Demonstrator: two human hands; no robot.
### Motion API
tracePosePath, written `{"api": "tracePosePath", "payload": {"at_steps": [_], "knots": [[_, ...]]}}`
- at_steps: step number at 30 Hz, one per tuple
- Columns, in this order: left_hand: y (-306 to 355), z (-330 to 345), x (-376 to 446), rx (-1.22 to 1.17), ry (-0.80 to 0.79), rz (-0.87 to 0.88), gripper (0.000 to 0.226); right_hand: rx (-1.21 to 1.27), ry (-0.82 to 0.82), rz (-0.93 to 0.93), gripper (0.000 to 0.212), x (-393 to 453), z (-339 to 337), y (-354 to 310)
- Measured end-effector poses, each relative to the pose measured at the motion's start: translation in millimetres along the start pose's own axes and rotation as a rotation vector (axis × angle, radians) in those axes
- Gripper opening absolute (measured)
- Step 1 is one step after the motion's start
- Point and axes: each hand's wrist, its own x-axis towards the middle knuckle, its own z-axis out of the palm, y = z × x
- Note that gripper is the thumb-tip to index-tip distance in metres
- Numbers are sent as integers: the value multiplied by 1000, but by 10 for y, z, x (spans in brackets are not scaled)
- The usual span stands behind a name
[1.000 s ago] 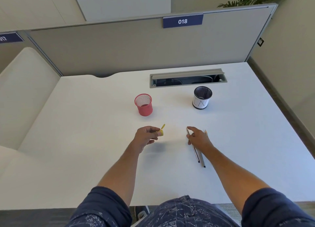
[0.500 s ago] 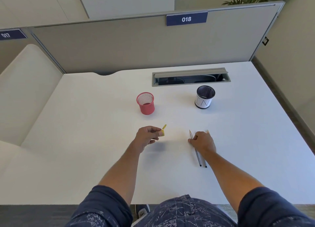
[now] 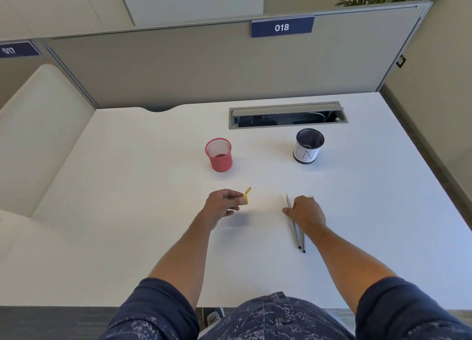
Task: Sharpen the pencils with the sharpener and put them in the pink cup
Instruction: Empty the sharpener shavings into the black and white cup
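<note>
Pink mesh cup (image 3: pixel 219 155) stood at eleven o'clock of the left hand (image 3: pixel 221 206), whose curled fingers pinched a yellow sharpener (image 3: pixel 245 198) above the white desk (image 3: pixel 127 212). At three o'clock, the right hand (image 3: pixel 306 213) lay over two pencils (image 3: pixel 296 233), fingers bent on them; grip unclear.

Bare desk (image 3: pixel 143 237) lies between the hands and the pink cup (image 3: pixel 219 154); nothing blocks it.
</note>
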Motion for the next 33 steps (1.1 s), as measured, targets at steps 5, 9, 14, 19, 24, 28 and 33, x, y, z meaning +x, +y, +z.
{"api": "tracePosePath", "payload": {"at_steps": [5,9,14,19,24,28,33], "knots": [[3,7,34,-6,-9,8,39,-43,-14,-6,33,19,-14,17],[8,23,53,-19,-11,10,33,-117,69,-121,29,6,-1,-68],[30,74,82,-35,-29,25,29,227,78,-474,46,45,47,-348],[45,116,101,-41,-32,43,28,322,-21,-671,40,7,14,-629],[33,100,134,-49,-3,68,20,369,71,-634,22,43,88,-671],[29,110,174,-102,55,80,19,389,34,-597,21,29,148,-697],[63,133,228,-127,50,73,15,507,-6,-509,18,50,152,-732]]}}
